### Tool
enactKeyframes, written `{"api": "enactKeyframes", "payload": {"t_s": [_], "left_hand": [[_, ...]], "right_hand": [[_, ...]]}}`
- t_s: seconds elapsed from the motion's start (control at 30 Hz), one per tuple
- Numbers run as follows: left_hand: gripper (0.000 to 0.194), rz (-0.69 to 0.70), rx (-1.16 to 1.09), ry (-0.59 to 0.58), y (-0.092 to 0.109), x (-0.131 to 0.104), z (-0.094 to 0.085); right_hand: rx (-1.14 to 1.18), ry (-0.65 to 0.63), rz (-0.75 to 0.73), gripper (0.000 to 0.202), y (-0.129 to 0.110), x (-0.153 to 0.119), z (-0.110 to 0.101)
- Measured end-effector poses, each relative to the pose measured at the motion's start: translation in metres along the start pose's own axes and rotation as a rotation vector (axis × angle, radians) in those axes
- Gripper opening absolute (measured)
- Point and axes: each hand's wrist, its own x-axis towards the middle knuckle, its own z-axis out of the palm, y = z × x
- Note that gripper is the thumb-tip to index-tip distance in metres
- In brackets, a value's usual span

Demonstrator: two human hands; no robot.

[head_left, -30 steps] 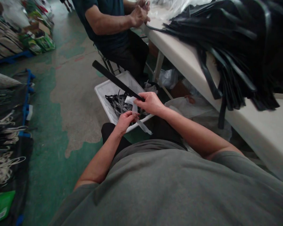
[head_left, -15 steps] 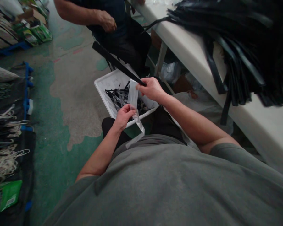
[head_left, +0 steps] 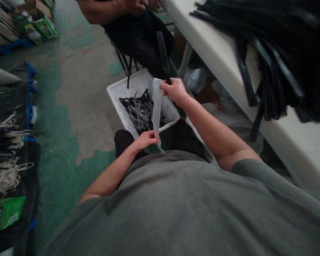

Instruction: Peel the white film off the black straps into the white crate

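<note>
My right hand (head_left: 174, 89) grips a flat black strip (head_left: 163, 55) that points up and away from me, and its fingertips meet the top of a translucent white plastic strip (head_left: 156, 106). Lower down, my left hand (head_left: 147, 139) pinches that white strip near its bottom end, holding it stretched between both hands. Behind it, between my knees and the other person, is a white plastic bin (head_left: 114, 93). Tangled black and clear strips (head_left: 138, 113) lie inside the bin, partly hidden by the white strip.
On the right, a white table (head_left: 216, 53) bears a large pile of black strips (head_left: 272, 71) overhanging its edge. A seated co-worker's hands (head_left: 137, 6) are at the top. Plastic bags (head_left: 194, 80) lie under the table. Pallets at left carry cords (head_left: 8, 177) and green packages (head_left: 8, 213).
My left hand has moved down along the white strip, which is now straighter. The black strip in my right hand has swung from leaning left to nearly upright. The co-worker's hands have moved up and right.
</note>
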Motion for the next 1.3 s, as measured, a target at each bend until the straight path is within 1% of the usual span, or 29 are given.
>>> {"api": "enactKeyframes", "payload": {"t_s": [0.1,0.17,0.27,0.33,0.4,0.43,0.5,0.57,0.63,0.7,0.77,0.87,0.93,1.03,1.13,1.23,1.3], "left_hand": [[0.022,0.004,0.032,-0.001,-0.006,-0.004,-0.003],[0.023,0.025,0.026,-0.02,-0.005,-0.006,-0.005],[0.036,0.057,-0.077,-0.06,0.004,-0.005,-0.004],[0.049,0.094,-0.172,-0.037,0.014,-0.001,-0.001],[0.055,0.141,-0.248,0.047,0.024,0.004,0.003],[0.055,0.162,-0.277,0.104,0.029,0.006,0.006],[0.05,0.196,-0.32,0.226,0.038,0.012,0.009],[0.046,0.237,-0.331,0.322,0.044,0.015,0.01],[0.041,0.293,-0.309,0.387,0.047,0.015,0.008],[0.036,0.341,-0.27,0.422,0.047,0.014,0.004],[0.033,0.34,-0.231,0.409,0.045,0.013,0.002],[0.031,0.255,-0.164,0.296,0.038,0.013,0.002],[0.024,0.208,-0.111,0.231,0.033,0.014,0.005],[0.014,0.166,-0.01,0.19,0.027,0.016,0.007],[0.011,0.121,0.073,0.137,0.026,0.017,0.006],[0.012,0.117,0.062,0.085,0.027,0.018,0.005],[0.01,0.135,0.032,0.074,0.027,0.017,0.005]], "right_hand": [[0.027,0.011,-0.008,0.019,0.002,0.001,0.0],[0.045,-0.001,-0.007,0.018,-0.004,-0.003,0.0],[0.077,-0.045,-0.003,0.014,-0.019,-0.014,0.002],[0.095,-0.092,-0.016,0.012,-0.031,-0.021,0.003],[0.101,-0.117,-0.044,0.011,-0.041,-0.026,0.003],[0.097,-0.117,-0.06,0.011,-0.044,-0.028,0.002],[0.071,-0.096,-0.094,0.012,-0.048,-0.029,0.0],[0.034,-0.075,-0.12,0.013,-0.049,-0.029,-0.004],[0.007,-0.056,-0.14,0.014,-0.049,-0.03,-0.007],[-0.001,-0.044,-0.154,0.015,-0.048,-0.03,-0.01],[0.0,-0.038,-0.156,0.015,-0.048,-0.03,-0.011],[0.003,-0.016,-0.125,0.014,-0.045,-0.029,-0.01],[0.016,-0.015,-0.099,0.014,-0.045,-0.03,-0.007],[0.044,-0.059,-0.096,0.013,-0.048,-0.035,-0.003],[0.038,-0.103,-0.109,0.014,-0.05,-0.038,-0.002],[0.01,-0.103,-0.092,0.017,-0.046,-0.035,-0.001],[-0.003,-0.09,-0.07,0.019,-0.041,-0.033,0.0]]}}
